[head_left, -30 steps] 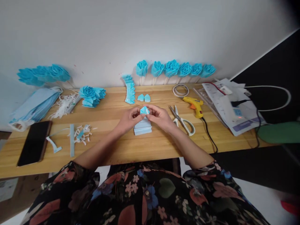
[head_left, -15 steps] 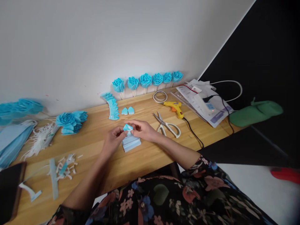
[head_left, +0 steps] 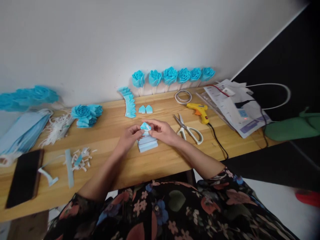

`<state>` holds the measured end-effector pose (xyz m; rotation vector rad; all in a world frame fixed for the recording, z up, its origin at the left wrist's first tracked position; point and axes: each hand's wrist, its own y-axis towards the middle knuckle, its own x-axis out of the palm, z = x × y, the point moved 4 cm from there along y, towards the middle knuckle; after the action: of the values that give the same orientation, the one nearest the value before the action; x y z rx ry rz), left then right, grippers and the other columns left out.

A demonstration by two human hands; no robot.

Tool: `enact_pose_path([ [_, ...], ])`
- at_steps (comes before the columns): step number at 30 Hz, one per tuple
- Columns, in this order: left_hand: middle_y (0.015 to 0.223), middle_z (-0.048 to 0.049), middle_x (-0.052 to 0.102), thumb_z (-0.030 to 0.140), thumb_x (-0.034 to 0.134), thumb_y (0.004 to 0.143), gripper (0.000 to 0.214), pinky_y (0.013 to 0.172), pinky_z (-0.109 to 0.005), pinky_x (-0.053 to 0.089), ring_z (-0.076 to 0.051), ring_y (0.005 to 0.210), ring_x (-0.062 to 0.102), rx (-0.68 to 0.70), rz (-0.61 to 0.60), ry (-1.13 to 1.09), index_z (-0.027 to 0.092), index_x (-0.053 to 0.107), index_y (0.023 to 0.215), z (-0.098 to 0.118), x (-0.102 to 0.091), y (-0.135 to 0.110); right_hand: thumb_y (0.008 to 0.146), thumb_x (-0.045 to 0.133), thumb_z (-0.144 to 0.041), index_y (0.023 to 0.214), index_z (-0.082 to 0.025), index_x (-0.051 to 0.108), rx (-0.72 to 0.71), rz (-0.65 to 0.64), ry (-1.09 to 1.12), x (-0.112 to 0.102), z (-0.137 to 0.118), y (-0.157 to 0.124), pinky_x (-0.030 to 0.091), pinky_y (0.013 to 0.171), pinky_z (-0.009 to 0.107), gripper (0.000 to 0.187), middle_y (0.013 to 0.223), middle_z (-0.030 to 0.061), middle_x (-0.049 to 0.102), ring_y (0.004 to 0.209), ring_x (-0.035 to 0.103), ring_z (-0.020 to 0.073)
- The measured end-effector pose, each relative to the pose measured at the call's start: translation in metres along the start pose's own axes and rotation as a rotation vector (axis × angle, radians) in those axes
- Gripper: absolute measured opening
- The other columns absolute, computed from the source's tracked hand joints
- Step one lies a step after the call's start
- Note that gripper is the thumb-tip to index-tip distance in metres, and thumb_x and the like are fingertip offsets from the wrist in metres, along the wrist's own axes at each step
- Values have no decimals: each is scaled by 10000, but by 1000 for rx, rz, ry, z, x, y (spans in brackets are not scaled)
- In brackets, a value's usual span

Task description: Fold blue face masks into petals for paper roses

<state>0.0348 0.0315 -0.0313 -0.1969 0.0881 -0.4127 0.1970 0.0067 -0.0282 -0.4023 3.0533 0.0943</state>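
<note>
My left hand (head_left: 130,136) and right hand (head_left: 163,131) meet near the middle of the counter (head_left: 160,160). Both pinch one small blue petal (head_left: 145,126) between thumb and fingertips. The petal is held just above a stack (head_left: 148,144) of pale blue cut pieces, which lies on the counter under my fingers, closer to the front edge than the back.

Just right of my right hand lie the scissors (head_left: 188,130), handles toward the front edge. Beyond them is the glue gun (head_left: 199,110), its black cord running off the front edge. Between the stack and the scissors there is only a narrow strip of bare wood.

Behind my hands, two loose petals (head_left: 145,109) and a curved petal strip (head_left: 128,101) lie toward the back edge. A row of roses (head_left: 172,76) stands against the wall.

To the left the wood is bare as far as the scraps (head_left: 80,158). The phone (head_left: 23,176) lies by the front left corner and a rose bundle (head_left: 86,111) farther back. Papers (head_left: 233,106) cover the right end. The front edge before my forearms is bare.
</note>
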Motion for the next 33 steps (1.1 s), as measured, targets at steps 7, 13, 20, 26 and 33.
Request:
enact_pose_path([
  [7, 635, 29, 549, 388, 689, 734, 254, 606, -238, 379, -98, 606, 471, 94, 2, 49, 171, 565, 690, 5, -2, -1, 831, 684, -305, 1253, -209, 669, 2, -57, 146, -7, -4, 1, 492, 760, 290, 434, 1003, 34, 673, 828, 576, 136],
  [13, 666, 27, 522, 418, 637, 786, 263, 599, -249, 362, -105, 618, 454, 143, -33, 129, 173, 557, 733, 10, 3, -4, 830, 697, -313, 1245, -214, 674, 9, 21, 42, -8, -3, 1, 446, 678, 269, 427, 800, -17, 603, 725, 528, 121],
  [20, 702, 11, 557, 430, 662, 779, 279, 631, -252, 380, -112, 655, 474, 172, -13, 125, 165, 577, 762, 8, 6, -4, 831, 665, -249, 1344, -206, 596, 29, -29, -7, -1, 2, 0, 407, 615, 237, 520, 795, -29, 566, 679, 489, 98],
  [26, 681, 24, 512, 422, 681, 750, 280, 595, -242, 386, -102, 624, 453, 101, -37, -51, 167, 565, 736, 2, 5, -2, 828, 656, -223, 1330, -238, 610, 3, -78, -41, 2, -3, 0, 399, 606, 238, 505, 790, -27, 546, 681, 477, 104],
  [33, 668, 26, 514, 472, 713, 754, 336, 570, -232, 380, -91, 598, 445, 116, -61, -14, 166, 573, 743, 3, 5, -1, 860, 669, -299, 1287, -227, 644, 26, -115, 9, 0, -4, -2, 410, 628, 245, 433, 814, -14, 575, 711, 494, 108],
])
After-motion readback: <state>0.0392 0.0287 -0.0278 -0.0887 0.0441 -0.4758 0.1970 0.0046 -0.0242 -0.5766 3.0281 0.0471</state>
